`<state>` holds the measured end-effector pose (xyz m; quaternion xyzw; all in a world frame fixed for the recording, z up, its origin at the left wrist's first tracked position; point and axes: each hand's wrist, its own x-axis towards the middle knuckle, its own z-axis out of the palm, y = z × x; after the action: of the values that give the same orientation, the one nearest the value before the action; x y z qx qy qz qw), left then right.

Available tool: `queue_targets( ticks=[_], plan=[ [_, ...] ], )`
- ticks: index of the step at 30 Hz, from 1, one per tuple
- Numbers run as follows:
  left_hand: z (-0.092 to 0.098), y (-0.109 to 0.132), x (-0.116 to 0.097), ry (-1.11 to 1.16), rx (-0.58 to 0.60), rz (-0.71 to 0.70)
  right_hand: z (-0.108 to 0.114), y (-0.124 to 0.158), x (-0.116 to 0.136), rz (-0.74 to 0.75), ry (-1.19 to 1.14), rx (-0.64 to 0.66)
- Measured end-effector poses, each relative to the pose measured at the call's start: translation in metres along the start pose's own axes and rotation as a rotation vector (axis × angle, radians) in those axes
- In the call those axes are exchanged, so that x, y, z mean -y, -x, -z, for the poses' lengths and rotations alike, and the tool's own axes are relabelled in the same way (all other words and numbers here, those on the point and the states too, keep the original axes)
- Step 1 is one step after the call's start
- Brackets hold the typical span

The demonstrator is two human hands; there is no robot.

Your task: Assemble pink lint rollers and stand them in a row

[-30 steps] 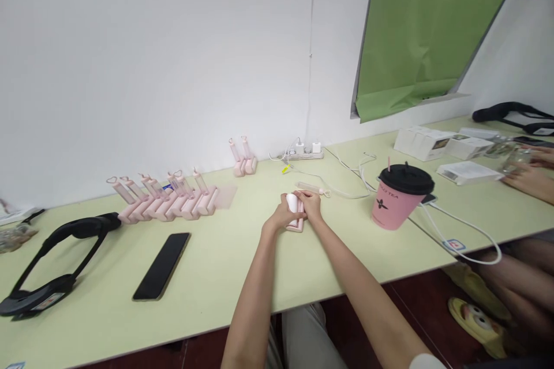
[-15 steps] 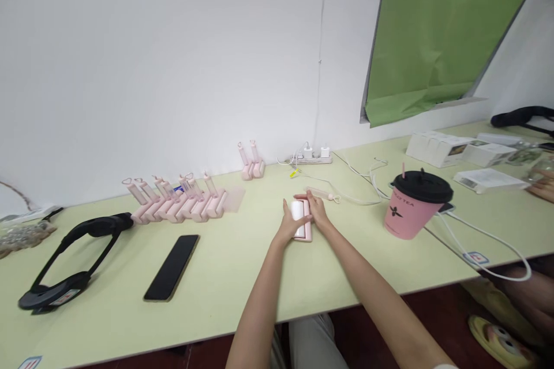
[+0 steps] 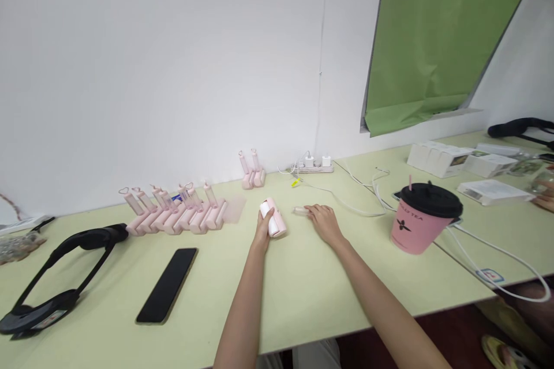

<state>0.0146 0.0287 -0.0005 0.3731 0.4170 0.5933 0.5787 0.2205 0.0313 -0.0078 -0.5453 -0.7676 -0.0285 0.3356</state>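
Note:
In my left hand (image 3: 261,229) is a small pink case with a white roll (image 3: 272,218), which looks like a mini lint roller; the thumb lies over the white roll and the fingers wrap the left side. To its right, my right hand (image 3: 324,220) is closed over one end of a clear pinkish tube (image 3: 299,210). The tube's other end points left toward the case. My palm and fingers hide the rest of the tube. The two pieces are apart, just above or on the table.
Several pink pieces with upright clear tubes (image 3: 175,216) stand in a row at left; two more (image 3: 253,176) stand by the wall. A phone (image 3: 168,285), black headset (image 3: 56,277), pink cup (image 3: 419,225), power strip (image 3: 318,168), white cables and white boxes (image 3: 439,158) lie around. A co-worker's hand (image 3: 544,199) shows at right.
Both hands were together on the pink case. My left hand has carried it left and tilted it; my right hand has let go and taken hold of the clear tube.

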Motion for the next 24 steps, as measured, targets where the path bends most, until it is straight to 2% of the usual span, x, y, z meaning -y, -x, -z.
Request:
queue_targets(
  ticks=[4,7,10,16,24],
  plan=[
    [0.002,0.0,0.002,-0.052,-0.101,0.014,0.008,0.001,0.029,0.017,-0.239,0.06],
    [0.001,0.002,0.002,-0.143,-0.119,0.002,0.01,0.003,0.039,0.037,-0.322,0.156],
    [0.001,0.004,0.001,-0.187,-0.117,-0.008,0.01,0.005,0.038,0.062,-0.26,0.189],
    [0.002,0.006,0.0,-0.284,-0.118,-0.013,0.011,0.003,0.032,0.16,-0.034,0.154],
    [0.0,0.013,-0.002,-0.382,-0.042,-0.085,0.013,0.005,0.029,0.229,0.048,0.169]
  ],
)
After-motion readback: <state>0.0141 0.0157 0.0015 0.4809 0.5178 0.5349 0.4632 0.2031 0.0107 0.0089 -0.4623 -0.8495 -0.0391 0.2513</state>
